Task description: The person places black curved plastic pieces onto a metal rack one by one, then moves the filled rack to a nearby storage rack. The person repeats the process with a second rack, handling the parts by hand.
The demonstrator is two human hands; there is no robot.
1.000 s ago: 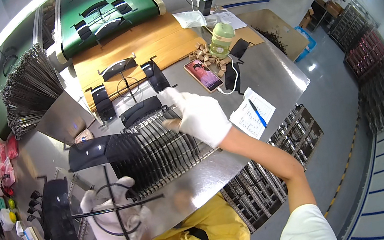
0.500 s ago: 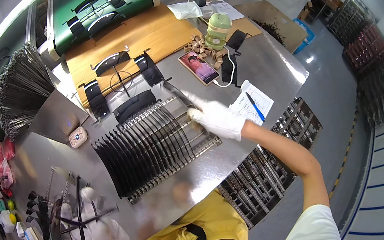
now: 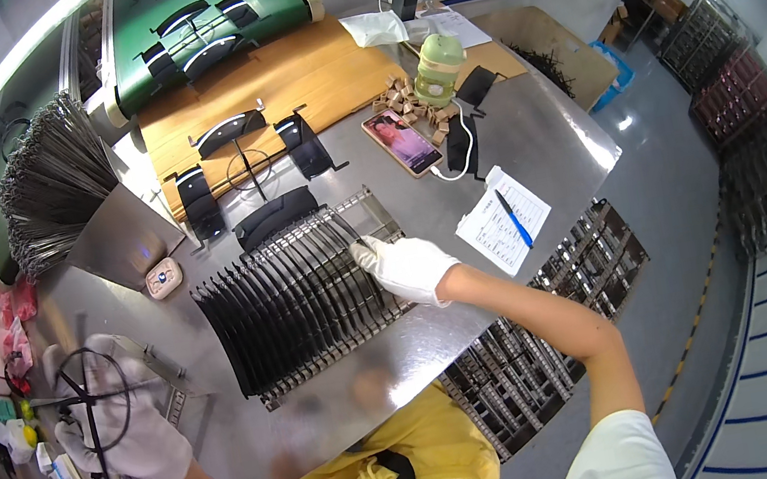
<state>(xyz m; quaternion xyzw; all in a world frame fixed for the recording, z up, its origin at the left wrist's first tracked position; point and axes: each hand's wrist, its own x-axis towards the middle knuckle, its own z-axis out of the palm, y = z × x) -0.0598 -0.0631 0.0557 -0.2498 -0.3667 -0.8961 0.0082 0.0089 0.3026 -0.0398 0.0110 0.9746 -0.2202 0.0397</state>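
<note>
In my gloved left hand [image 3: 119, 416], low on the left, is a black wire cross frame [image 3: 83, 396] with a ring. Motion smears this hand and the dark piece below it. My gloved right hand [image 3: 406, 268] is closed with its fingertips at the last curved black plate in the row, gripping its edge. Several such curved black plates [image 3: 266, 325] stand side by side in a slotted metal rack [image 3: 379, 225]. Behind the rack, another wire cross with ring [image 3: 252, 168] carries curved black plates around it, partly over the cardboard.
Thin metal rods [image 3: 55, 183] fill a holder at the left, near a small case [image 3: 164, 277]. A phone [image 3: 402, 142], green bottle [image 3: 439, 68] and paper with a pen [image 3: 505, 219] lie to the right. A green conveyor [image 3: 263, 1] runs behind the cardboard [image 3: 304, 65].
My right hand has moved left, bringing a curved plate against the row in the rack. My left hand has shifted left and up, turning the wire frame so its ring shows.
</note>
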